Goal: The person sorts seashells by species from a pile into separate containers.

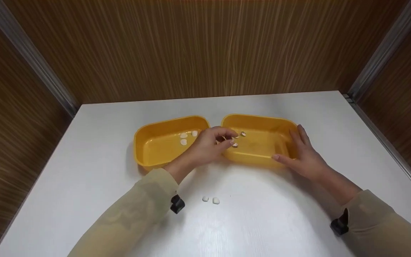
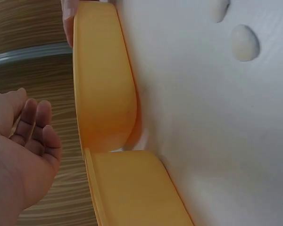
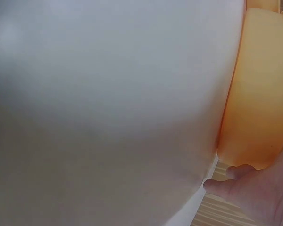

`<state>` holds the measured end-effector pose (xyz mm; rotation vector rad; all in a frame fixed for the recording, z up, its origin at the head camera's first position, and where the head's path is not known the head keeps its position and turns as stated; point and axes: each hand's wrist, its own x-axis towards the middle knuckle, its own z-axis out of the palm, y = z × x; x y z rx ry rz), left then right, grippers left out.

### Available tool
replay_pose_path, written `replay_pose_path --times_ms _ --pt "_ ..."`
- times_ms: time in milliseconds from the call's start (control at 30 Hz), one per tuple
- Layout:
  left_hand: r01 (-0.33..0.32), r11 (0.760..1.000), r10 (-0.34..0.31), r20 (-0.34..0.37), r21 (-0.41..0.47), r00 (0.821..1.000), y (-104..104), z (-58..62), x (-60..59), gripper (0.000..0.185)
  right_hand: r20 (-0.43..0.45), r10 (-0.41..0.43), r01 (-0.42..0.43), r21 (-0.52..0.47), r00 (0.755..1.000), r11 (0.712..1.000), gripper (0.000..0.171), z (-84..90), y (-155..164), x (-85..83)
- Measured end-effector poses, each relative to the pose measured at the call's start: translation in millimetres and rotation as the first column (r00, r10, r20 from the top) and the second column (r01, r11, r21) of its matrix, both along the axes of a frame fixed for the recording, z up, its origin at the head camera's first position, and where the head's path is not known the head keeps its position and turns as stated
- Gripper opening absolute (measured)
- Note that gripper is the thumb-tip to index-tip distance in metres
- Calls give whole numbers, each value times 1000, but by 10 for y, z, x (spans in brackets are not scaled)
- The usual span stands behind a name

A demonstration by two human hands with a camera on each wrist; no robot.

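Observation:
Two yellow plastic bins stand side by side, their inner ends almost meeting. My left hand (image 1: pixel 209 144) hovers over the gap between them, its loosely bent fingertips over the left end of the right bin (image 1: pixel 259 119). In the left wrist view nothing shows between those fingers. Near the fingertips, small stones (image 1: pixel 243 134) lie in the right bin. My right hand (image 1: pixel 307 160) holds that bin's right end, thumb at the near side and fingers around the outer end. Several pale, flat stones (image 1: pixel 183 142) lie in the left bin (image 1: pixel 139 150).
Two whitish stones (image 1: pixel 216 200) lie on the white table (image 1: pixel 262 221) in front of the bins. Wood-grain panels (image 1: pixel 205 50) with metal edge strips enclose the table at the back and sides.

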<state>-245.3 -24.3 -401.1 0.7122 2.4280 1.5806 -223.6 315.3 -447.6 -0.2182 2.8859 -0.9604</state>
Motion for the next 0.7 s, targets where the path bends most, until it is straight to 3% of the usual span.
replay_pose_path --times_ms 267,500,700 --pt "50 997 -48 34 -53 998 -395 -195 276 20 6 -4 4 0 1000 1000 116 3 -2 -10" --pt "115 987 -98 147 -114 984 -760 -486 491 21 5 3 -3 2 1000 1000 116 11 -7 -17" --pt "182 976 -161 165 -122 973 -940 -672 573 21 13 -1 1 -10 1000 1000 117 6 -6 -24"
